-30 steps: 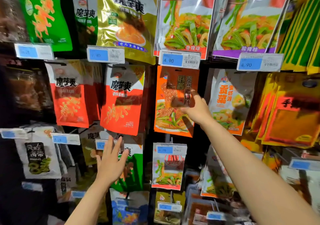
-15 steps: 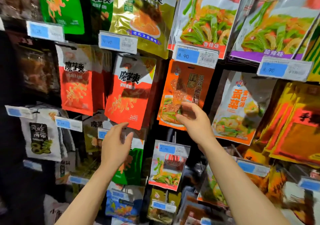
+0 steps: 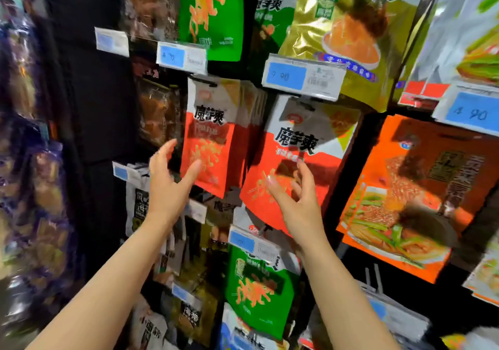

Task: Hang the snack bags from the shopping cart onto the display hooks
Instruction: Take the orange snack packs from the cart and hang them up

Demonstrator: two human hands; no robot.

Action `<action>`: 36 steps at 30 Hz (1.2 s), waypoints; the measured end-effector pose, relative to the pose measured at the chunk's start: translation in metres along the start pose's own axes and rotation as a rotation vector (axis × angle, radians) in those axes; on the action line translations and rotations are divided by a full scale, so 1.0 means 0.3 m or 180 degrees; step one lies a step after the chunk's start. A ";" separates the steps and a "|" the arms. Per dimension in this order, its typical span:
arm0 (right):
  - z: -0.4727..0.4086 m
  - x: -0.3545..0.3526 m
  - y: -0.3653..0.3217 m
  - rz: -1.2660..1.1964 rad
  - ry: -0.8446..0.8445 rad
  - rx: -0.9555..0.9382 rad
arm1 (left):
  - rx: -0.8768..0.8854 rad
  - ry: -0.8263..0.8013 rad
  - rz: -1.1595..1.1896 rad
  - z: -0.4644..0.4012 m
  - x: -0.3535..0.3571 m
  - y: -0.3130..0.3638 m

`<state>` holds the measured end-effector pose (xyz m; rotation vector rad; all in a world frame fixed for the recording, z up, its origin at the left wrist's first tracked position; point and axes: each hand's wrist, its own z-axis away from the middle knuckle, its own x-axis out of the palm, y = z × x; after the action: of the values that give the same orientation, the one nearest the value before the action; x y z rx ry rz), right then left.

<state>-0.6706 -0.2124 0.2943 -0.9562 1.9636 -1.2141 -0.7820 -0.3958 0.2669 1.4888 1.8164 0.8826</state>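
Against a dark display wall hung thick with snack bags, both hands are seen raised and empty. Left hand (image 3: 168, 181) is spread wide, fingers straight, its tips at or just before the lower left edge of a red-and-white bag (image 3: 209, 133); whether contact is made cannot be told through the motion blur. Right hand (image 3: 293, 197) is held loosely open, fingers slightly bent, in front of the lower part of a second red-and-white bag (image 3: 297, 160) hanging just to the right of the first. No bag is carried by either hand, and no shopping cart is in view, so the stock yet to be hung cannot be located from this view. Step in hand is judged to be a straightening or checking of bags already on their hooks, between one hanging and the next. Next move is judged to call for a turn away from the wall to fetch another bag, which would then need its top hole lined up with a free hook end; the hooks themselves are largely hidden behind price tags. Blue-and-white price tags (image 3: 303, 78) are clipped at the hook ends above each column. Green bag (image 3: 210, 12) and gold bag (image 3: 348, 25) hang in the row above, an orange bag (image 3: 421, 195) to the right, a lower green bag (image 3: 259, 287) beneath. Purple-wrapped goods (image 3: 29, 187) are noted at far left, much blurred. Lighting is dim and uneven, with shadows cast across the packets.
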 end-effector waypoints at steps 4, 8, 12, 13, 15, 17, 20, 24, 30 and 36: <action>-0.162 0.193 0.018 -0.0145 0.0422 -0.0010 | -0.0020 -0.0230 0.0172 -0.266 0.000 -0.135; -0.316 0.375 0.020 -0.0117 0.0586 0.0020 | -0.0175 -0.1010 0.0354 -0.464 0.043 -0.249; -0.425 0.465 0.052 -0.0052 0.0975 0.0244 | -0.0250 -0.1641 0.0736 -0.540 0.114 -0.326; -0.436 0.484 0.066 -0.0085 0.0984 0.0331 | -0.0283 -0.1743 0.0826 -0.550 0.128 -0.337; -0.438 0.519 0.083 -0.0212 0.1001 0.0347 | -0.0369 -0.1801 0.1082 -0.547 0.142 -0.354; -0.432 0.538 0.112 -0.0363 0.1018 0.0308 | -0.0435 -0.1749 0.1294 -0.533 0.136 -0.360; -0.419 0.557 0.149 -0.0642 0.0947 0.0398 | -0.0416 -0.1602 0.1413 -0.511 0.110 -0.361; -0.393 0.574 0.161 -0.0665 0.0862 0.0451 | -0.0236 -0.1581 0.1281 -0.496 0.060 -0.355; -0.384 0.527 0.103 0.0702 0.1440 -0.0104 | 0.0115 -0.1753 0.0962 -0.518 0.053 -0.328; -0.528 0.467 0.023 0.1310 0.0997 0.0149 | 0.0266 -0.1699 0.0958 -0.561 0.105 -0.267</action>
<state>-0.8752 -0.2543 0.3285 -0.3213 2.2193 -1.2118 -0.9683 -0.3945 0.2986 1.8673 1.2725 0.4750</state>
